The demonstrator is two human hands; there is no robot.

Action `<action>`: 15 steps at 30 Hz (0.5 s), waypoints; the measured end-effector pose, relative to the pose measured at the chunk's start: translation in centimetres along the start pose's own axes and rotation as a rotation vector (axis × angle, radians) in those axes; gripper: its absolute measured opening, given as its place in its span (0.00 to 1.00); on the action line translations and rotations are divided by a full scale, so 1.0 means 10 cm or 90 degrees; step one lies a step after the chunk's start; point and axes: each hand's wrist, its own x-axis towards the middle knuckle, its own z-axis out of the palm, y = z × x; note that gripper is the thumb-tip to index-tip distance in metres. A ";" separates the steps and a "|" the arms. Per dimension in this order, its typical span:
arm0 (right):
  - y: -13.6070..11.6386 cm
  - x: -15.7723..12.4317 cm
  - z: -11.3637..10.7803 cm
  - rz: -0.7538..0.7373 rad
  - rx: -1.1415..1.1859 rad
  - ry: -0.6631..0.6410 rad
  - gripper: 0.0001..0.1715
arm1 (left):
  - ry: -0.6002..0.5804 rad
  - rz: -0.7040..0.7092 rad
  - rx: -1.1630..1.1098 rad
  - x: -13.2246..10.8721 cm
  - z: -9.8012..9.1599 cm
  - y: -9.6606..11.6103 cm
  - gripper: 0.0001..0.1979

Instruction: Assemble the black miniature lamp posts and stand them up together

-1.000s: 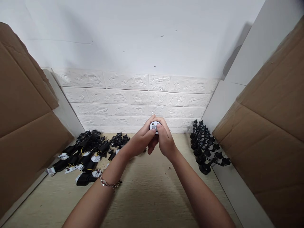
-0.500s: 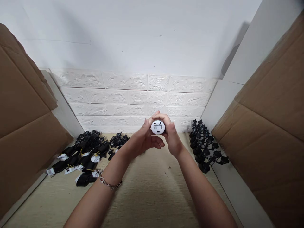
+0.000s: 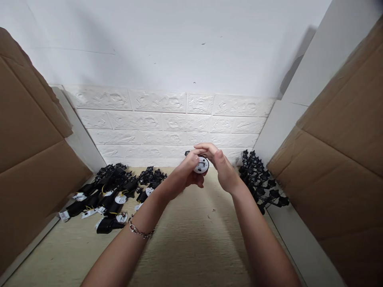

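A black part with a round white cap (image 3: 201, 165) is in my left hand (image 3: 186, 169), its cap turned toward me. Small dark details show on the cap's face. My left thumb presses on the cap's edge while the fingers curl around underneath. Beyond the thumb, a small dark tip of the part sticks out. My right hand (image 3: 225, 169) arches over the cap's upper right side, fingers stretched toward my left hand and thumb apart. A gap shows between the right palm and the cap; whether its fingertips touch the part is hidden.
On the left of the table (image 3: 191, 247) lie several black parts with white caps (image 3: 121, 199) and yellow wires. Several black stake-like pieces (image 3: 254, 175) are piled at the right. Cardboard sheets (image 3: 344, 147) line both sides, and a white brick-patterned wall (image 3: 158, 121) stands behind.
The white cap has moved slightly right and down and tilted, with my left thumb now over its edge. My right hand has eased away from it to the right.
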 end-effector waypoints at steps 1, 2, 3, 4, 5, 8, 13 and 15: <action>-0.01 0.00 0.00 -0.007 -0.013 0.005 0.34 | 0.009 0.007 0.030 0.00 0.01 0.01 0.22; -0.01 0.00 0.01 -0.012 -0.028 0.009 0.33 | 0.022 0.013 0.064 0.00 0.02 0.01 0.22; -0.02 0.00 0.01 -0.019 -0.042 0.016 0.33 | 0.035 0.020 0.098 0.00 0.02 0.02 0.21; -0.02 0.00 0.01 -0.026 -0.054 0.022 0.33 | 0.045 0.030 0.130 -0.01 0.03 0.02 0.20; -0.01 0.00 0.01 -0.034 -0.061 0.032 0.33 | 0.051 0.041 0.158 -0.01 0.03 0.02 0.18; 0.02 0.02 -0.03 -0.062 -0.069 0.095 0.30 | 0.045 0.058 0.247 -0.03 0.03 0.01 0.16; 0.09 0.09 -0.18 -0.041 -0.150 0.248 0.17 | -0.008 0.080 0.413 -0.08 0.07 0.03 0.13; 0.11 0.11 -0.24 -0.016 -0.155 0.284 0.15 | -0.034 0.113 0.479 -0.10 0.10 0.04 0.11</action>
